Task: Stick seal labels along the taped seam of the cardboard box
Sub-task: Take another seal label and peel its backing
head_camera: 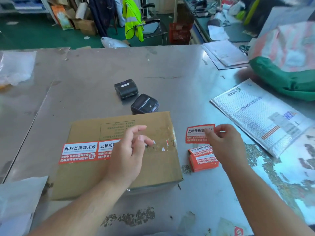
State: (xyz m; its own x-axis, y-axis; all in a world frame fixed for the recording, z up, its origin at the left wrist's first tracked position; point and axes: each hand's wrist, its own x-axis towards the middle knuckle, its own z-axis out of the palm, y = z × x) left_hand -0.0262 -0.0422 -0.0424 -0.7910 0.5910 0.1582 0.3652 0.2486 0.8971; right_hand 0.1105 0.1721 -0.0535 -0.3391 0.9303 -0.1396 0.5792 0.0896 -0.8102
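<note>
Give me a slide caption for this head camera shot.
Right hand pinches a seal label beside the cardboard box, two labels stuck along its seam.

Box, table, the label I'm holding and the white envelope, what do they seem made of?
Box: brown cardboard, matte, with creased edges.
Table: probably sheet metal, grey and dully reflective, with worn patches.
Label: seemingly thin sticker paper, printed red and white.
Envelope: likely a plastic bubble mailer, glossy white with a dimpled surface.

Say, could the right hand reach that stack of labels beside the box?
Probably yes: the right hand is right beside the stack of labels, nothing between them, though it pinches one label.
</note>
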